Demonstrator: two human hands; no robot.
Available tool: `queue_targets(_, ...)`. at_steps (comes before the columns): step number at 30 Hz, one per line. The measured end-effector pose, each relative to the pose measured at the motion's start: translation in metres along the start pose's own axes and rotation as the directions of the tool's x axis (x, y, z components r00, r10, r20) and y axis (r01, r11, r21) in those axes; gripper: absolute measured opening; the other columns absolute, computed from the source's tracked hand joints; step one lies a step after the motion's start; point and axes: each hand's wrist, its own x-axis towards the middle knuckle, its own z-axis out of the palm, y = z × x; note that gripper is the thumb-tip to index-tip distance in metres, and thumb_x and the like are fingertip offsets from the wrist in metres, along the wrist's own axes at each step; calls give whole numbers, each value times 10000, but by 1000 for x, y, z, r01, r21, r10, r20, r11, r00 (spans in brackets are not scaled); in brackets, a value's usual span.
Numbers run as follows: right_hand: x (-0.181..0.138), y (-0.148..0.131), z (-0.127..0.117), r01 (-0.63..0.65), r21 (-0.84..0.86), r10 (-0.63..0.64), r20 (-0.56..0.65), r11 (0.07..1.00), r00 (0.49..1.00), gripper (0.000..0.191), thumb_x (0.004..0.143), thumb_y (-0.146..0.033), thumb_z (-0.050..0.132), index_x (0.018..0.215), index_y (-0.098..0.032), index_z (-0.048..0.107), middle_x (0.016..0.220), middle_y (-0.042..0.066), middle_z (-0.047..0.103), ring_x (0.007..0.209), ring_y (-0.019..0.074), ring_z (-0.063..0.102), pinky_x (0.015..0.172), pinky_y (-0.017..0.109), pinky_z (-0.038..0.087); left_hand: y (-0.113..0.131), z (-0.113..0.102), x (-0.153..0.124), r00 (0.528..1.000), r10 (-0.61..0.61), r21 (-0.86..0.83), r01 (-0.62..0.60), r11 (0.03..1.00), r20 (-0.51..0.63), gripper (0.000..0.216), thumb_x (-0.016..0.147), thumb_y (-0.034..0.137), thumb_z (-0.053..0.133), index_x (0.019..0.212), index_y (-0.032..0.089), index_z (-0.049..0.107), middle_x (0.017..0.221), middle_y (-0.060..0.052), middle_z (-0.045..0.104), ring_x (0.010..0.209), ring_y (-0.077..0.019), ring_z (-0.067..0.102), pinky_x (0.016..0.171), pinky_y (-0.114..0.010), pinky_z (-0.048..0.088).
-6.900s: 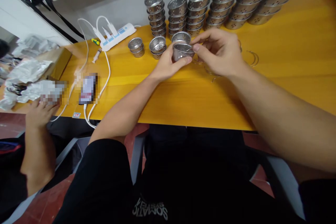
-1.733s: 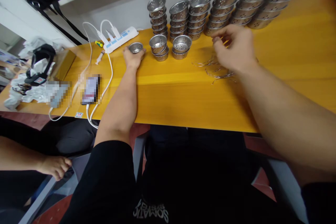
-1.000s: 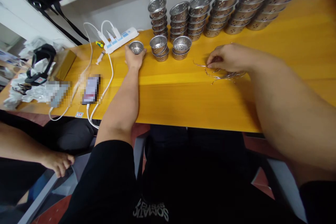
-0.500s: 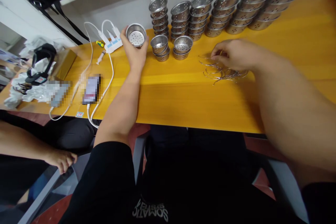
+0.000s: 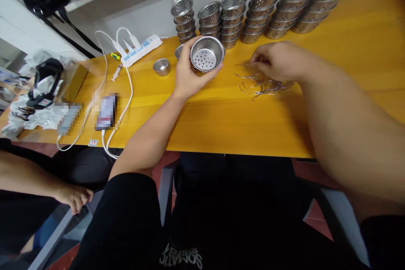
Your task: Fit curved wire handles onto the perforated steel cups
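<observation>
My left hand [image 5: 186, 71] grips a perforated metal strainer cup [image 5: 207, 54] around its side, raised over the table with its mouth tilted toward me. Behind it, part of another small cup [image 5: 179, 52] peeks out; whatever else stands there is hidden. A single strainer cup [image 5: 161, 67] stands on the table left of this hand. My right hand [image 5: 274, 62] is closed in a pinch, and a thin metal wire [image 5: 243, 64] sticks out leftward from the fingertips. Below it lies a loose pile of thin curved wires [image 5: 265, 87].
Several stacks of perforated metal cups [image 5: 264, 10] line the back of the yellow table [image 5: 221, 122]. To the left are a power strip [image 5: 142, 50] with white cables, a syringe [image 5: 117, 73], a phone [image 5: 106, 112] and a black headset [image 5: 47, 80]. Another person's hand [image 5: 74, 197] rests at lower left.
My left hand has moved right with a strainer cup, now in front of the cups there. A cup shows on the table near where that hand was. The right hand stays over the wires.
</observation>
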Motion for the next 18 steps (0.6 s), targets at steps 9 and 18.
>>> queue_targets(9, -8, -16, -9, -27, 27, 31, -155, 999, 987, 439, 1211, -278, 659, 1535, -146, 925, 1473, 224, 926, 1363, 422, 896, 1259, 592, 722, 0, 2, -3, 999, -34, -38, 34, 999, -4, 1239, 981, 1099, 850, 1917, 433, 385, 1838, -154, 687, 1795, -442, 676, 1577, -696, 530)
queue_targets(18, -6, -49, 4, 8, 438, 220, -466, 899, 857, 431, 1339, -576, 615, 1517, -240, 820, 1399, 236, 887, 1074, 345, 912, 959, 505, 754, 24, 0, -5, 993, -40, 37, 37, 999, 108, 1134, 1048, 1125, 693, 1913, 442, 429, 1857, -142, 642, 1838, -448, 624, 1581, -739, 483)
